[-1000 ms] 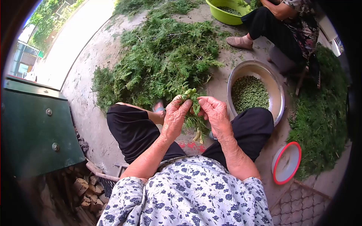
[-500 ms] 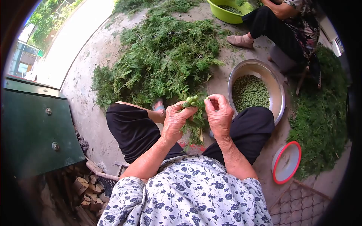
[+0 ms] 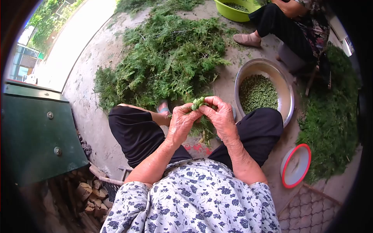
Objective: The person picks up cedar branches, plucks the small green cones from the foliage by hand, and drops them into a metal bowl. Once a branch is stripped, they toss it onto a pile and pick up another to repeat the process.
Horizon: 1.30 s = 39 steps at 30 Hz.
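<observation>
In my left hand [image 3: 180, 124], fingers closed, is a leafy evergreen sprig [image 3: 202, 130] whose foliage hangs down between my knees. A cluster of small green cones [image 3: 198, 102] shows at its top. My right hand [image 3: 222, 118] is pinched against that cluster, thumb and forefinger on a cone, and the two hands almost touch. Just beyond my right knee stands a metal basin [image 3: 286, 93] holding many small round green cones [image 3: 258, 92]. A large heap of cut evergreen branches [image 3: 163, 58] lies on the ground ahead.
A co-worker [image 3: 287, 23] sits at the upper right, beside a lime-green tub [image 3: 229, 14]. More evergreen foliage [image 3: 330, 116] covers the right side. A white bowl with a red rim [image 3: 296, 166] is at my lower right. On the left are a green metal panel [image 3: 39, 132] and split firewood [image 3: 91, 196].
My right hand has moved left, from holding a small green piece apart from the sprig to touching the cone cluster. My left hand stays on the sprig.
</observation>
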Motion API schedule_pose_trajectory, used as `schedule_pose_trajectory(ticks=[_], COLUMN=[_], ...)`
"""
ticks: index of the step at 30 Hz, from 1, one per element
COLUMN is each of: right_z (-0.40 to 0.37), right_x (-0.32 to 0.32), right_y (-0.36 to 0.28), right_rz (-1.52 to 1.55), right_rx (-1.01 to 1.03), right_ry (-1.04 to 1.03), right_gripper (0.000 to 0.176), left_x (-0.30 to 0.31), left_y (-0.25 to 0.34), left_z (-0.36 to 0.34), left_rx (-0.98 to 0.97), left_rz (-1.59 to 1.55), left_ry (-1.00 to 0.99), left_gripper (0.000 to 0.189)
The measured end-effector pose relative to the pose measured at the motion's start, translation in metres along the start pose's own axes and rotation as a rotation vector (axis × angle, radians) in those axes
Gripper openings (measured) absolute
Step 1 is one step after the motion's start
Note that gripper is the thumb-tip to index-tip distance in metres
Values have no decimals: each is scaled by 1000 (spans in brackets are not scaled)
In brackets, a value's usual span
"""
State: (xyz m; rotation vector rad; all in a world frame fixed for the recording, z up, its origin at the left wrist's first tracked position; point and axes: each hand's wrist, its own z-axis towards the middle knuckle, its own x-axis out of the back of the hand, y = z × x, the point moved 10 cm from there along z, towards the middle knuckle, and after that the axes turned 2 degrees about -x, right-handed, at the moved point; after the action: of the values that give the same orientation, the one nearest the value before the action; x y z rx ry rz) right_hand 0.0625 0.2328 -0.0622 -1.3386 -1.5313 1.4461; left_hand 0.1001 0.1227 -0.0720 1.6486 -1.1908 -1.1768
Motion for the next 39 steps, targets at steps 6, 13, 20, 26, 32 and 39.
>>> schedule_pose_trajectory(ticks=[6,13,20,26,32,39], right_z=[-1,-6,0,-3,-1,-11], right_x=[10,1,6,-2,5,-4], right_y=[4,33,5,-5,15,29], right_rz=[7,529,695,316,373,741], right_rx=[41,-308,-226,-167,-253,-403], right_ry=[64,-95,-119,-221,-152,-88], right_gripper=[18,21,18,21,14,10], left_x=[-7,2,-5,-6,-15,-17], left_y=[6,10,5,1,30,37], left_z=[-3,-5,-4,-6,-10,-12], left_rx=[2,46,-13,24,-151,-223], left_rz=[-101,-11,81,176,622,665], left_ry=[23,60,-60,-117,-89,-88], left_gripper=[12,13,12,15,19,21])
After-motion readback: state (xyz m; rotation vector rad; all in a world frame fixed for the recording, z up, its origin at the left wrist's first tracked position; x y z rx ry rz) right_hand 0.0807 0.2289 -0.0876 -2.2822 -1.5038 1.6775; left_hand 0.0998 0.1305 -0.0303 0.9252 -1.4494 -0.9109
